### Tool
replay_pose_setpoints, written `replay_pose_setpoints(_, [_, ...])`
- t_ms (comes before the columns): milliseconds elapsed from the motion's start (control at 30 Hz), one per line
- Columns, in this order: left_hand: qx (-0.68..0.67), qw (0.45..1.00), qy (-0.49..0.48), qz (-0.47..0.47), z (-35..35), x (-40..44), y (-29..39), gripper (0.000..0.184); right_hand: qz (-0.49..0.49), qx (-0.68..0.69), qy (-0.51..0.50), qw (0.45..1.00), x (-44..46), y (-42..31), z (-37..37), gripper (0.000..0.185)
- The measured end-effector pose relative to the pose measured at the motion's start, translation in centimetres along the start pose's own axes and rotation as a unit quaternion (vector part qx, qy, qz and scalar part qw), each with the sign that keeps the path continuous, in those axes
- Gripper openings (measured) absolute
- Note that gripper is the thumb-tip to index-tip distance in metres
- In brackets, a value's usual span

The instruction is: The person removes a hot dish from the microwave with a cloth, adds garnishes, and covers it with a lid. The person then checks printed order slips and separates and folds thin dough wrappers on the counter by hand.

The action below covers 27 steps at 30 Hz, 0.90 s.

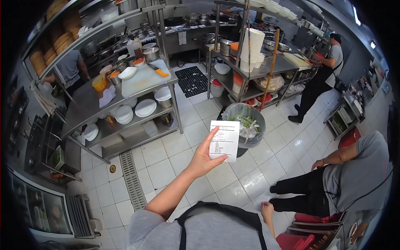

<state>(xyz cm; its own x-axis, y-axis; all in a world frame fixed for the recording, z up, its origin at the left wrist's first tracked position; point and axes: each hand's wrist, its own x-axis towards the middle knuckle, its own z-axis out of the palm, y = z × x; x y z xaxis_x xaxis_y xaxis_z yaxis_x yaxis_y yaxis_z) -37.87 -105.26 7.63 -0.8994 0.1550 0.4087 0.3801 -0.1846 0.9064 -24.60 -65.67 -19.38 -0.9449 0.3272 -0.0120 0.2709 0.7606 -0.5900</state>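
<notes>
Out in front of me, my left hand (203,157) grips a printed paper order ticket (225,143), thumb along its lower edge and a finger up its left side. Dark printed lines face me, too small to read fully. Behind the ticket stands a bin (250,139) lined with a clear bag, with green and white vegetable scraps inside. Low by my right side hangs my right hand (266,207). Its fingers are curled in and nothing shows in them.
A steel table (83,104) at the left bears a cutting board (146,79) and a knife (158,71). White cups (252,46) are stacked on a right-hand table. Co-workers stand at the right (354,171), far right (329,66) and left (73,68). A floor drain (132,179) crosses the tiles.
</notes>
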Motion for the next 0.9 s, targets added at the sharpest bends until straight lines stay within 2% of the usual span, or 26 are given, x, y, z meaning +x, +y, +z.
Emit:
replay_pose_setpoints(67, [0.005, 1.000, 0.011, -0.011, -1.5, 2.0, -0.8, 0.088, 0.048, -0.046, -0.057, 0.996, -1.1, 3.2, 0.8, 0.014])
replay_pose_setpoints(133, [0.020, 0.999, 0.024, -0.015, -2.6, 4.1, -1.8, 0.089, 0.104, -0.101, -0.093, 0.985, -2.1, 10.2, 2.6, 0.018])
replay_pose_setpoints(200, [0.015, 0.999, 0.035, -0.015, -3.5, 6.4, -2.6, 0.089, 0.169, -0.098, -0.094, 0.976, -2.8, 16.7, 4.9, 0.019])
replay_pose_setpoints(233, [0.014, 0.999, 0.042, -0.017, -3.8, 7.4, -3.1, 0.090, 0.195, -0.103, -0.109, 0.969, -2.6, 17.6, 5.2, 0.019])
replay_pose_setpoints(333, [0.017, 0.998, 0.053, -0.006, -5.0, 10.5, -4.9, 0.088, 0.217, -0.118, -0.154, 0.957, 1.5, 15.4, 5.8, 0.019])
replay_pose_setpoints(433, [0.129, 0.987, 0.087, 0.049, -6.5, 13.7, -5.3, 0.074, 0.154, -0.123, -0.182, 0.963, 9.7, 11.4, 6.7, 0.019])
replay_pose_setpoints(533, [0.292, 0.943, 0.114, 0.110, -10.1, 17.2, -4.0, 0.054, 0.058, -0.129, -0.186, 0.972, 20.6, 6.0, 8.2, 0.019])
replay_pose_setpoints(567, [0.370, 0.907, 0.152, 0.128, -11.8, 18.5, -3.2, 0.039, 0.027, -0.126, -0.178, 0.976, 24.3, 3.7, 8.7, 0.019])
replay_pose_setpoints(600, [0.317, 0.926, 0.183, 0.096, -14.0, 19.9, -2.6, 0.037, 0.009, -0.123, -0.172, 0.977, 27.5, 1.1, 8.7, 0.019])
replay_pose_setpoints(633, [0.260, 0.940, 0.211, 0.064, -16.7, 21.4, -2.6, 0.036, 0.003, -0.043, -0.150, 0.988, 30.6, -0.4, 9.7, 0.019])
replay_pose_setpoints(667, [0.198, 0.951, 0.236, 0.034, -19.6, 22.9, -2.6, 0.035, 0.031, -0.009, -0.160, 0.987, 33.9, -1.9, 11.0, 0.018])
replay_pose_setpoints(733, [0.225, 0.930, 0.267, 0.116, -26.8, 27.0, -2.7, 0.032, -0.113, 0.035, -0.090, 0.989, 38.3, -5.4, 12.2, 0.014])
replay_pose_setpoints(767, [0.266, 0.910, 0.280, 0.150, -30.8, 29.0, -2.3, 0.032, -0.134, 0.049, -0.070, 0.987, 39.6, -6.7, 12.7, 0.016])
replay_pose_setpoints(800, [0.306, 0.888, 0.290, 0.181, -34.6, 30.8, -1.5, 0.032, -0.151, 0.063, -0.052, 0.985, 40.4, -7.8, 13.1, 0.017])
replay_pose_setpoints(833, [0.279, 0.881, 0.317, 0.214, -37.9, 32.7, -0.4, 0.033, -0.165, 0.077, -0.032, 0.983, 40.5, -8.9, 13.7, 0.018])
replay_pose_setpoints(867, [0.247, 0.873, 0.340, 0.248, -40.9, 34.6, 0.7, 0.034, -0.135, 0.038, -0.052, 0.989, 40.0, -9.2, 14.2, 0.019])
replay_pose_setpoints(900, [0.241, 0.869, 0.367, 0.227, -43.8, 36.2, 1.9, 0.036, -0.107, -0.002, -0.074, 0.991, 39.7, -9.2, 14.8, 0.021])
